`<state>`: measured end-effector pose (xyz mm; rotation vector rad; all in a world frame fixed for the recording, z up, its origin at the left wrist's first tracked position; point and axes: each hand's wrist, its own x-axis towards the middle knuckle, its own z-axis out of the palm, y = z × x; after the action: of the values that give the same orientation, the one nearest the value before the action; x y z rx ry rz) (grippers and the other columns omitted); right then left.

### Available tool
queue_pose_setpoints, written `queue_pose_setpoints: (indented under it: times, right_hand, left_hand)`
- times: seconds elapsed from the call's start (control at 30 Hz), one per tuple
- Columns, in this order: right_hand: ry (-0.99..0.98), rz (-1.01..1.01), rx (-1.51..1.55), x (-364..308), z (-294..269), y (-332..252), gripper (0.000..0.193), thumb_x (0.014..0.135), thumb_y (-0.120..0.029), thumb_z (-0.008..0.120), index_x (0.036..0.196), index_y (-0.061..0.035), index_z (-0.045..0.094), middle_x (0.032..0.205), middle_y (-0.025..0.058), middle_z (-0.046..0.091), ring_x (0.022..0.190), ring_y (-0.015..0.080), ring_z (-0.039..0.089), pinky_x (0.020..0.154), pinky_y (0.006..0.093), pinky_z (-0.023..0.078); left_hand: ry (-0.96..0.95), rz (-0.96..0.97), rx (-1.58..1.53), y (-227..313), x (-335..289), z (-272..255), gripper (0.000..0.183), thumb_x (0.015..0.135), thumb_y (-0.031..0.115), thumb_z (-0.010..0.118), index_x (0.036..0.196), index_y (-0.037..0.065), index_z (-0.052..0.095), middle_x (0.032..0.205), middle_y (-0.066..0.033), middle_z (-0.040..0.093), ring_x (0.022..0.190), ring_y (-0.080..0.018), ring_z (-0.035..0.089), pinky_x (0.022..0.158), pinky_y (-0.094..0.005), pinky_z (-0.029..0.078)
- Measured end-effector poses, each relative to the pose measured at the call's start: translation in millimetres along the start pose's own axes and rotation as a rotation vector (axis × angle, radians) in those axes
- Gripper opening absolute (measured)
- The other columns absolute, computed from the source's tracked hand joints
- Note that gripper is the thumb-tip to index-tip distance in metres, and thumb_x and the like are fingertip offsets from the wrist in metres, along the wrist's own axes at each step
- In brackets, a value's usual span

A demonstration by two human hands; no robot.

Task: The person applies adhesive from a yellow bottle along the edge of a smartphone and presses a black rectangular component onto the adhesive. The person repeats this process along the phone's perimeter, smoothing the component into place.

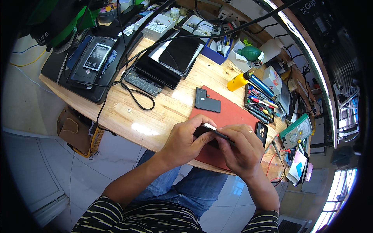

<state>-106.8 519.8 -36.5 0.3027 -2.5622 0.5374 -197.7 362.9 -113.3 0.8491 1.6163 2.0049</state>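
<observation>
Over the front part of the red mat point(233, 116), a dark smartphone point(222, 135) is gripped between both hands, tilted so that mostly its edge shows. My left hand point(188, 138) is closed on one end, thumb and forefinger pinching it. Closed on the other end is my right hand point(243, 149), its thumb and fingertips pressed along the edge. Fingers hide much of the phone's faces. Beyond the hands lies a black L-shaped phone battery point(207, 101). To the right of my right hand, a black phone case point(261, 132) with camera cut-outs rests at the mat's edge.
Stacked phones and tablets point(175, 54) lie at the back, with a circuit board point(142, 82) beside them. A black cable point(149, 106) loops across the wooden bench. Right of the mat stand a yellow bottle point(237, 81), a tool tray point(260, 103) and a green multimeter point(296, 132).
</observation>
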Motion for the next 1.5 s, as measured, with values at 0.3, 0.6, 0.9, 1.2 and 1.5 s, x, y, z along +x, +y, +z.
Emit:
queue_pose_setpoints:
  times: [0.3,0.6,0.9,1.2,1.5]
  right_hand:
    - [-0.004,-0.011,0.006,1.0,-0.7,-0.2,0.027,0.081,-0.001,0.080,0.107,-0.0029,0.073,0.099,0.0096,0.074,0.083,0.0254,0.070,0.070,0.0364,0.050]
    - [-0.007,0.000,0.000,1.1,-1.0,-0.9,0.026,0.081,-0.001,0.080,0.106,-0.0032,0.073,0.099,0.0092,0.074,0.083,0.0255,0.070,0.070,0.0365,0.050]
    - [-0.015,-0.024,-0.020,-1.3,-0.1,-0.1,0.036,0.076,-0.003,0.082,0.110,-0.0037,0.071,0.102,0.0095,0.073,0.087,0.0272,0.070,0.077,0.0397,0.050]
    - [-0.058,-0.066,-0.142,-8.7,4.2,2.5,0.045,0.075,-0.010,0.081,0.118,-0.0055,0.072,0.119,0.0088,0.072,0.111,0.0263,0.070,0.100,0.0514,0.050]
    - [0.012,-0.082,-0.059,-7.6,5.8,7.2,0.036,0.078,-0.008,0.081,0.112,-0.0007,0.070,0.108,0.0121,0.072,0.089,0.0277,0.071,0.079,0.0401,0.050]
  left_hand:
    - [0.000,-0.019,-0.014,-1.5,-0.4,0.6,0.018,0.102,0.014,0.071,0.113,0.001,0.065,0.094,-0.0128,0.073,0.087,-0.0189,0.074,0.071,-0.0318,0.059]
    - [0.012,0.005,-0.023,-2.2,-0.4,1.0,0.018,0.102,0.014,0.072,0.113,0.001,0.066,0.093,-0.0128,0.074,0.085,-0.0202,0.075,0.072,-0.0325,0.059]
    - [0.006,-0.012,-0.008,-2.3,-0.1,0.3,0.020,0.098,0.005,0.073,0.116,0.002,0.065,0.097,-0.0141,0.074,0.089,-0.0228,0.076,0.078,-0.0340,0.059]
    - [-0.023,-0.022,0.027,-1.6,1.5,-1.0,0.035,0.096,-0.001,0.069,0.130,0.000,0.060,0.119,-0.0086,0.069,0.108,-0.0109,0.067,0.088,-0.0250,0.057]
    - [0.027,-0.025,-0.003,-9.0,2.0,2.4,0.027,0.095,0.001,0.072,0.120,0.004,0.063,0.098,-0.0121,0.073,0.089,-0.0195,0.074,0.079,-0.0330,0.059]
